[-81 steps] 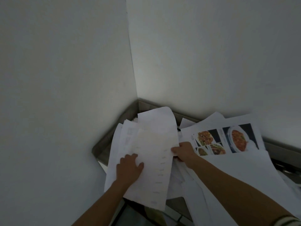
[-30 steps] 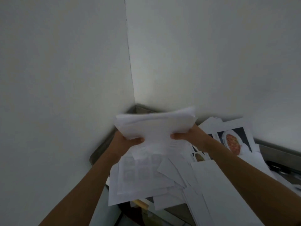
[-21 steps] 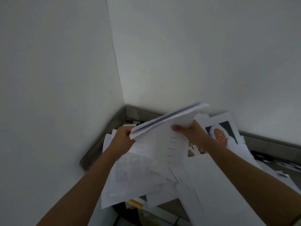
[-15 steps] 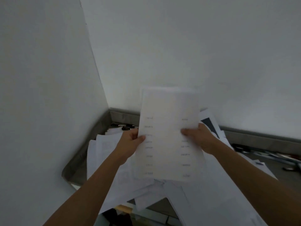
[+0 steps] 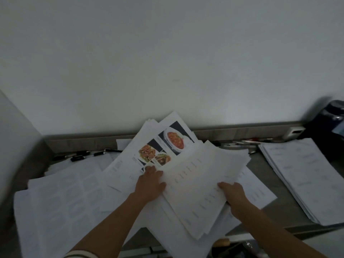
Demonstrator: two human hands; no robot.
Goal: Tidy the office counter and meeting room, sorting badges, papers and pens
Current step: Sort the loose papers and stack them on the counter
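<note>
A thick sheaf of white printed papers (image 5: 201,185) lies tilted over the paper mess on the grey counter (image 5: 260,175). My left hand (image 5: 149,183) grips its left edge, fingers reaching onto a sheet with food photos (image 5: 162,148). My right hand (image 5: 232,194) holds the sheaf's right edge, thumb on top. More loose sheets (image 5: 61,198) spread to the left. Several black pens (image 5: 81,155) lie along the back edge at left.
A neat stack of printed papers (image 5: 305,175) sits at the right of the counter. More pens and small items (image 5: 242,143) lie by the back ledge. A dark device (image 5: 329,123) stands in the far right corner. White walls close the back and left.
The sheaf, held upright in both hands in the left corner, has been carried right and lowered flat over the pile. The view has swung right, showing the right stack.
</note>
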